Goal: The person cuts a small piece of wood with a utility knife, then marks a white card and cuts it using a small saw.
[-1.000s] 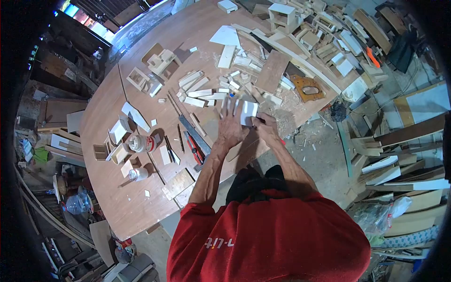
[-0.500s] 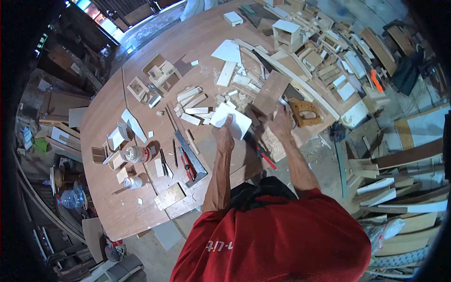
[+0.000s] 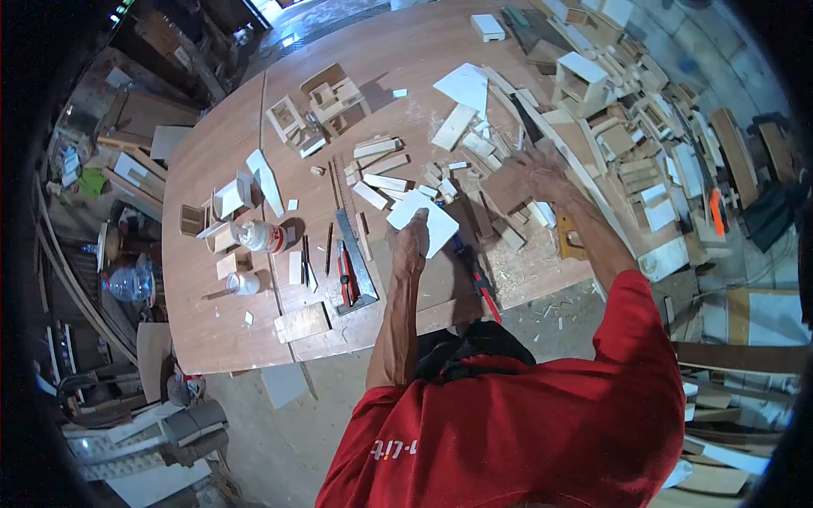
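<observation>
My left hand [image 3: 410, 244] is closed on a white square board [image 3: 428, 222], with the thumb lying across its top face. My right hand [image 3: 546, 176] reaches farther over the table, its fingers smeared by motion. It is at the edge of a brown wooden board [image 3: 506, 188]; whether it grips the board cannot be told. Below my right forearm lies a handsaw's wooden handle [image 3: 571, 239], partly covered by the arm. Small wood blocks [image 3: 385, 182] lie beyond my left hand. A red-handled tool [image 3: 483, 284] rests near the table's front edge, between my arms.
On the left of the table [image 3: 212, 322] are a glue bottle [image 3: 261, 237], a white jar [image 3: 243, 283], a metal square [image 3: 360, 271] and a red cutter [image 3: 346, 275]. Small wooden assemblies [image 3: 334, 97] stand farther back. Offcuts [image 3: 644, 161] crowd the right side.
My right hand has moved farther from my body, and the brown board has shifted and turned. My left hand still holds the white board. The camera view has turned somewhat.
</observation>
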The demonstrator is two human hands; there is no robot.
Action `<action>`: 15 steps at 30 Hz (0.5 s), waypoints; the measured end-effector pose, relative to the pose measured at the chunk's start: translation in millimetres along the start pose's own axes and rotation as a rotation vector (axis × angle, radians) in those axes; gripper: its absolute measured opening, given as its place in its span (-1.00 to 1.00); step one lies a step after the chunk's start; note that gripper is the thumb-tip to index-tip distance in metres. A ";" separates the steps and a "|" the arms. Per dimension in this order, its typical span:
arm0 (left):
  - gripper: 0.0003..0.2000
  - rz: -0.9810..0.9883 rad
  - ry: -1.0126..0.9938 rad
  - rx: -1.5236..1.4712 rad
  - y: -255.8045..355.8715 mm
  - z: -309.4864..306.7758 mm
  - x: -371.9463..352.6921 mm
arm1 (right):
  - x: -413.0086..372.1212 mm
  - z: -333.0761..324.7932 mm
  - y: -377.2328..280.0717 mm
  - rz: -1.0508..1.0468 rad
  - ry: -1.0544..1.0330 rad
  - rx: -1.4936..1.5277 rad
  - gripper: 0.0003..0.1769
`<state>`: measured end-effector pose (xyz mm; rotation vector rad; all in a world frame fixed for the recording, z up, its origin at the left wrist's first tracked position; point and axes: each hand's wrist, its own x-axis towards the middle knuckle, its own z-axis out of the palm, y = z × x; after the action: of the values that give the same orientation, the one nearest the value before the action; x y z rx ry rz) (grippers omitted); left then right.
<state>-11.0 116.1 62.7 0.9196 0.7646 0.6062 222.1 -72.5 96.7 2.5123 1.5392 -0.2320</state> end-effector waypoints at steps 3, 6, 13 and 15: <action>-0.64 0.056 0.014 -0.038 4.4 5.5 5.1 | 8.4 -19.0 0.8 0.117 0.245 0.152 -0.13; -0.61 0.091 0.004 -0.077 12.6 18.4 12.4 | -2.0 -48.1 -22.3 0.136 0.161 0.588 -0.04; -0.66 0.132 -0.007 -0.063 33.2 55.0 10.5 | -32.0 -14.2 -138.3 0.225 0.353 1.800 -0.43; -0.66 0.149 -0.021 -0.076 30.8 59.8 12.3 | -1.9 57.5 -135.9 0.104 0.525 1.832 -0.46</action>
<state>39.6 111.9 108.5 0.9163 0.6539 0.7505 98.0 -27.3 31.0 4.1428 1.5240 -1.7687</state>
